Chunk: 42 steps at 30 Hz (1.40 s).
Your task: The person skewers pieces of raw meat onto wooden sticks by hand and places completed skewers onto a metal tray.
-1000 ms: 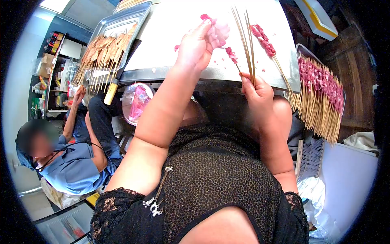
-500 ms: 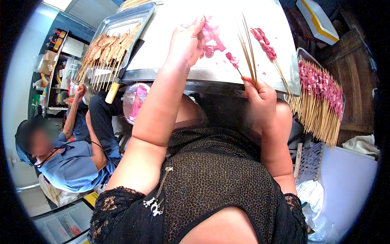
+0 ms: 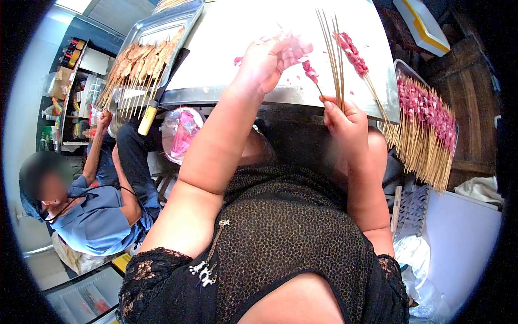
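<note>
My left hand is over the white board, its fingers closed around pale pink raw meat; glare blurs the fingertips. In my right hand are several thin bamboo skewers, gripped near the board's front edge. One of these, tilted left, carries a few pieces of red meat at its tip. Just right of them, a finished-looking meat skewer lies on the board. A small pink scrap shows left of my left wrist.
At right, a tray holds many raw meat skewers. A metal tray of brown skewers stands at left, near a yellow-handled tool. Below is a bag-lined container with pink contents. Another person sits at left.
My left hand has moved right and slightly down, closer to the meat-tipped skewer. My right hand keeps its grip on the skewers, which now stand a little more upright.
</note>
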Tool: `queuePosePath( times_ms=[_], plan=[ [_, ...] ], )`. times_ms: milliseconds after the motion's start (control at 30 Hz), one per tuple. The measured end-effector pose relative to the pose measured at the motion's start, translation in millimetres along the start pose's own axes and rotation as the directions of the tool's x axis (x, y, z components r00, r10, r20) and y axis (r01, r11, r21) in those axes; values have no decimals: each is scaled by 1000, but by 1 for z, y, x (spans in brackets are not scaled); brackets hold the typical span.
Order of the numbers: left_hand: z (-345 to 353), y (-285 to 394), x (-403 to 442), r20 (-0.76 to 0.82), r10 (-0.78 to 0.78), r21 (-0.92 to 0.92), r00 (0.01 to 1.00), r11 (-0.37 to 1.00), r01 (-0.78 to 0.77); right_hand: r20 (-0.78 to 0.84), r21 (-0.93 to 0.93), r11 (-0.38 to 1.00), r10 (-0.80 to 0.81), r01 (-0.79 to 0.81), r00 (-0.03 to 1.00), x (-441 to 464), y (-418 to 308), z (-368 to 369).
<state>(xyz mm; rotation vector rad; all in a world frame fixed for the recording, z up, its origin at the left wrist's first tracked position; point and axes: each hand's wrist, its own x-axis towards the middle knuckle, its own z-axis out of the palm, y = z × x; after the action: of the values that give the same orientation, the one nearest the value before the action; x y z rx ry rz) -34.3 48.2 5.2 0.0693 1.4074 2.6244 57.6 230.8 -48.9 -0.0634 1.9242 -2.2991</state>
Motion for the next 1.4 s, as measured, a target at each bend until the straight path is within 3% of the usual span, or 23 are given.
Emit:
queuePosePath(
  times_ms=[100, 167, 267, 433, 533, 633, 700, 733, 767, 833, 867, 900, 933, 967, 1033, 1067, 1100, 1133, 1167, 1233, 1300, 1333, 1400],
  plan=[
    [-6, 2, 2, -43, -12, 55, 999, 998, 14, 47, 110, 984, 137, -141, 990, -2, -7, -1],
    [-9, 6, 3, -120, 39, 7, 992, 999, -38, -32, -140, 987, 76, -80, 997, -5, -10, -1],
    [-2, -5, 2, -129, -36, -194, 991, 981, 10, -45, -211, 975, -85, 74, 995, -15, -4, 9],
    [3, -16, -2, -130, -92, -307, 987, 950, 49, -56, -324, 946, 5, -24, 998, -28, -22, 31],
    [3, -17, -5, -96, -92, -303, 991, 951, 59, -22, -149, 989, 22, -25, 1000, -26, -5, 32],
    [13, -15, -9, -246, -88, -242, 965, 970, 26, -35, -201, 979, -27, 20, 999, -25, -4, 30],
    [12, -12, -9, -63, -49, -197, 997, 980, 36, -84, -256, 960, -136, 111, 987, -26, -3, 25],
    [6, -8, -6, -69, -44, -198, 997, 980, 30, -140, -346, 936, -116, 61, 983, -27, -7, 14],
    [-7, 0, 1, -79, 21, -63, 997, 998, -26, -162, -297, 953, -120, 68, 979, -29, -17, 6],
    [-36, 19, 13, -67, 146, 211, 987, 969, -129, -155, -573, 796, -337, 193, 929, -23, -30, -15],
    [-48, 33, 16, -67, 144, 211, 987, 969, -127, -92, -773, 593, -457, 225, 885, -19, -38, -25],
    [-60, 51, 17, -75, 193, 572, 978, 812, -116, 2, -912, 342, -550, 227, 835, -15, -46, -35],
    [-67, 61, 18, -63, 239, 845, 969, 530, -76, 65, -971, 150, -584, 186, 809, -12, -52, -42],
    [-74, 60, 20, -63, 237, 845, 969, 530, -75, 120, -977, 52, -664, 206, 738, -10, -57, -46],
    [-79, 58, 20, 67, 106, 969, 992, 228, -90, 69, -977, 92, -716, 192, 695, -12, -62, -46],
    [-70, 55, 12, 27, 35, 983, 999, 179, -32, 69, -977, 91, -714, 190, 697, -16, -65, -42],
    [-70, 51, 13, 26, 33, 983, 999, 181, -32, -62, -915, 356, -586, 188, 808, -22, -68, -36],
    [-70, 48, 13, 54, 36, 996, 998, -69, -51, -153, -792, 594, -414, 139, 897, -25, -70, -28],
    [-70, 46, 13, 82, 33, 946, 996, -316, -67, -153, -793, 593, -414, 138, 897, -25, -68, -23],
    [-72, 46, 13, 84, 32, 943, 996, -326, -69, -151, -564, 813, -276, 146, 949, -23, -57, -14],
    [-80, 49, 11, 7, 80, 996, 997, 92, -15, -163, -508, 851, -249, 135, 955, -21, -46, -8],
    [-81, 52, 10, 7, 76, 996, 997, 91, -14, -137, -460, 880, -203, 119, 970, -21, -42, -4],
    [-82, 58, 8, -77, 178, 919, 981, 394, 0, -68, -438, 892, -155, 110, 986, -18, -29, -2]
  ],
)
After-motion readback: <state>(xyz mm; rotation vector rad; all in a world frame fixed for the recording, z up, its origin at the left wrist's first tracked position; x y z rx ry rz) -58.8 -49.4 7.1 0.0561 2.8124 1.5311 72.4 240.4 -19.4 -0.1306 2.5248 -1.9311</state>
